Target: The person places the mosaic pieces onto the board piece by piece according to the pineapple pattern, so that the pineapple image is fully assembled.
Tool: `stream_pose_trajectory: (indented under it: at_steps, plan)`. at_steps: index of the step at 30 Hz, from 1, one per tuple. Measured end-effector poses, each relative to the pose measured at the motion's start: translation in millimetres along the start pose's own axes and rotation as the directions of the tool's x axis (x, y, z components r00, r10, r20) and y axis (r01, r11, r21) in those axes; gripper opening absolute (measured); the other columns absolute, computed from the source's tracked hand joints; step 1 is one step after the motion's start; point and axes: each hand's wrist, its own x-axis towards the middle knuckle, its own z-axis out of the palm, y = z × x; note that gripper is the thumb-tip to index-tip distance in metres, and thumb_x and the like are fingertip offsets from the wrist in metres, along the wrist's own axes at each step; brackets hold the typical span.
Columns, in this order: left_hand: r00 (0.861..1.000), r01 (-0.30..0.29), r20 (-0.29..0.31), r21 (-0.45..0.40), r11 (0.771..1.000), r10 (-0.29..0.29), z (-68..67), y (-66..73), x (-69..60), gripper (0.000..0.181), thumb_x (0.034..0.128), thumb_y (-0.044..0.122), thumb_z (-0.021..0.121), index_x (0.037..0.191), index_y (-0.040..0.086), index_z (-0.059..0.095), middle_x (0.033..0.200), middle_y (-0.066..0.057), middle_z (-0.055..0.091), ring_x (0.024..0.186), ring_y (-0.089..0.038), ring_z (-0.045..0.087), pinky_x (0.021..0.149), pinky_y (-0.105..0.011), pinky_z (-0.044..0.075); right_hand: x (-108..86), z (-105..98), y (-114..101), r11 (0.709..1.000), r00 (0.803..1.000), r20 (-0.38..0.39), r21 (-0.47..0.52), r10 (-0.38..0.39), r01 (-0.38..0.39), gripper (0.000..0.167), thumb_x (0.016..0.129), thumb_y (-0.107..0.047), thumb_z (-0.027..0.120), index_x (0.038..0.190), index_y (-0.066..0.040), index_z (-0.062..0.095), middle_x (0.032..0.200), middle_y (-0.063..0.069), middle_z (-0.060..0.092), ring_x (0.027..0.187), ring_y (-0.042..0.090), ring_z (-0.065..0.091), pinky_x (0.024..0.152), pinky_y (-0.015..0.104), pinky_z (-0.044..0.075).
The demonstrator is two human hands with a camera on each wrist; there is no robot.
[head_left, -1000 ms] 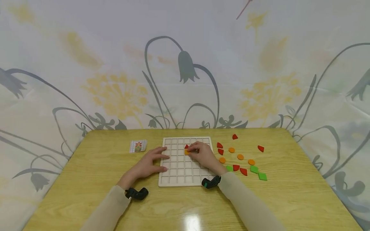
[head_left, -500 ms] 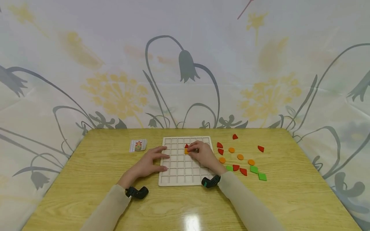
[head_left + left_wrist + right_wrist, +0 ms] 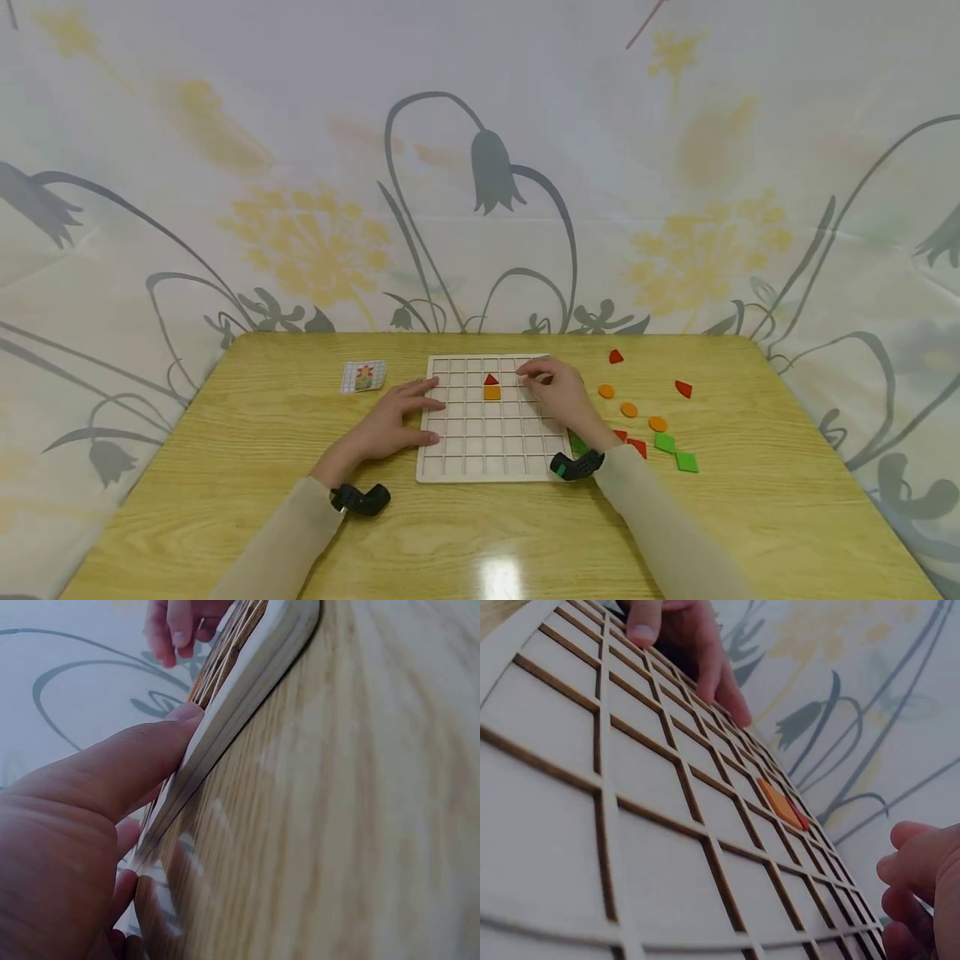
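Lying on the worktop (image 3: 450, 533) left of the grid board (image 3: 476, 447) is a small card (image 3: 365, 377) with a printed figure. Red quarter-rounds (image 3: 616, 357), orange discs (image 3: 629, 410) and green tiles (image 3: 664, 443) are scattered to the right; the right wrist and its black camera (image 3: 576, 465) partly cover some. The right hand (image 3: 561, 396) has its fingers loosely bent and released over the board's right side, apart from the orange square (image 3: 492, 392), which lies to their left. The left hand (image 3: 388, 421) spreads relaxed fingers against the left edge. In the board's cells, that square sits with a red triangle (image 3: 491, 379) directly beyond it.
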Motion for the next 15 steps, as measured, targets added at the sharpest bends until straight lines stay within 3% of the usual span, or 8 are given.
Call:
stream_pose_trajectory:
  at_steps: [6,11,15]
  plan:
    - [1.0,0.006,-0.006,-0.008,1.0,-0.006,0.2,2.4,1.0,0.048,0.0888,0.031,0.077,0.13,0.01,0.067,0.157,-0.013,0.037,0.144,-0.042,0.026,0.111,-0.064,0.024,-5.0,-39,11,0.995,0.998,-0.043,-0.08,0.053,-0.056,0.016,0.093,-0.002,0.067,0.106,-0.002,0.076,0.111,0.015,0.068,0.087,0.027,0.064,0.069,0.03,0.053]
    - [1.0,0.011,-0.002,-0.001,1.0,-0.011,0.6,2.1,1.2,0.047,0.0893,0.031,0.076,0.131,0.01,0.067,0.157,-0.013,0.037,0.145,-0.041,0.026,0.111,-0.064,0.024,-8.7,-66,21,0.985,0.995,0.005,-0.14,0.104,-0.103,0.02,0.096,-0.006,0.065,0.113,-0.002,0.073,0.116,0.016,0.066,0.092,0.03,0.064,0.072,0.037,0.054]
    - [1.0,0.012,-0.003,-0.001,1.0,-0.012,1.0,0.9,1.1,0.047,0.0893,0.031,0.076,0.131,0.01,0.067,0.157,-0.012,0.037,0.145,-0.041,0.026,0.111,-0.065,0.024,-8.3,-75,26,0.981,0.995,0.063,-0.18,0.082,-0.07,0.02,0.095,-0.005,0.066,0.113,0.001,0.073,0.116,0.018,0.067,0.097,0.035,0.065,0.083,0.047,0.054]
